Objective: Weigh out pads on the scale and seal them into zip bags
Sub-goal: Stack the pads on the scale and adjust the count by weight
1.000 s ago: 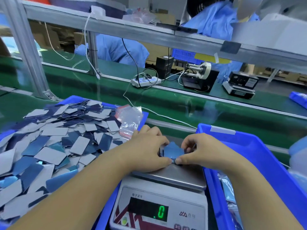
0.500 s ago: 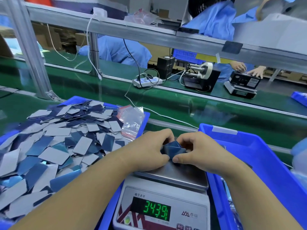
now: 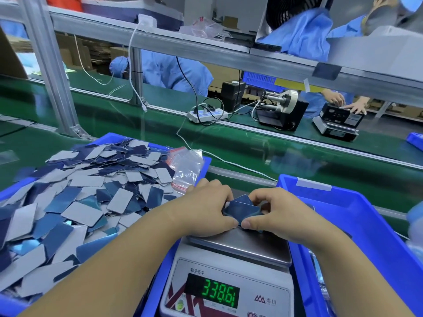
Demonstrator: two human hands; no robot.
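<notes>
Centrally, near bottom edge: white scale point(image 3: 229, 291) with steel pan point(image 3: 242, 245); green display reads 338.61, last digits hard to make out. Left of scale: large blue tray point(image 3: 155, 143) heaped with loose pads point(image 3: 87, 193), grey faces and dark blue faces mixed, lying at all angles. Right of scale: second blue bin point(image 3: 366, 225), contents mostly out of view. Beyond scale: green conveyor belt point(image 3: 251, 152) running across, with a white power strip point(image 3: 207, 115) and a black machine on its far side. At the tray's corner nearest the scale: bundle of clear zip bags point(image 3: 186, 167) with red strips. Over the pan: small stack of dark blue pads point(image 3: 240, 210), gathered between both hands. Left hand point(image 3: 206, 210) curls round the stack's left side, thumb pressed to its near edge. Right hand point(image 3: 277, 212) grips the right side, fingers over the top, thumb tip meeting the left thumb. Hands bear on the pan.
</notes>
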